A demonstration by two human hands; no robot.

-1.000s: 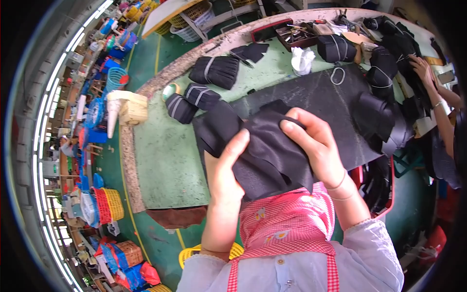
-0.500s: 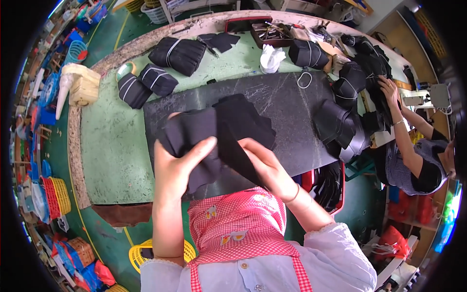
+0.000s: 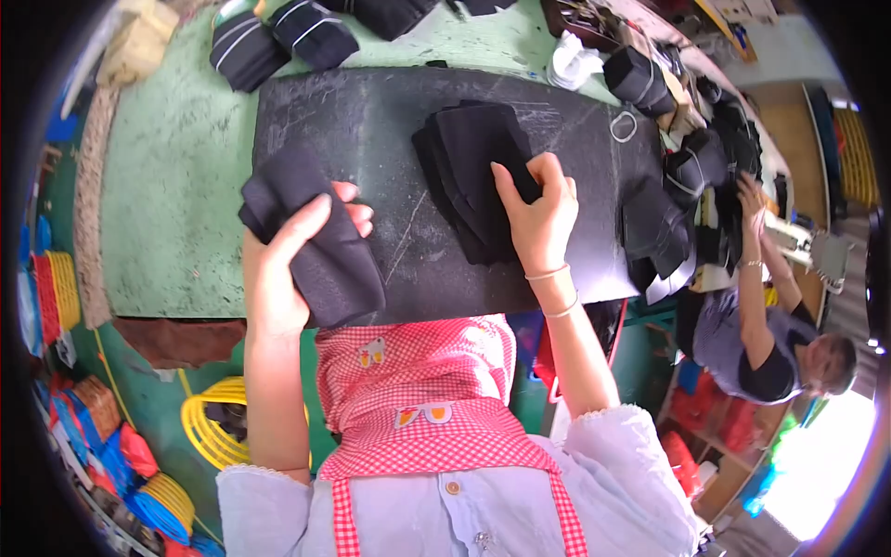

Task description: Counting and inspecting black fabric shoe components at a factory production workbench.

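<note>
Holding folded black cloth

Cloth stack on the mat on the table, loop to the stack's right, bundles behind the mat

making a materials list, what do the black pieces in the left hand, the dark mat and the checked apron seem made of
Black pieces in the left hand: probably fabric, mostly matte, bending softly. Dark mat: perhaps rubber or plastic, dull with some sheen, flat with pale scratches. Checked apron: likely woven cloth, matte, bunching into soft creases.
</note>
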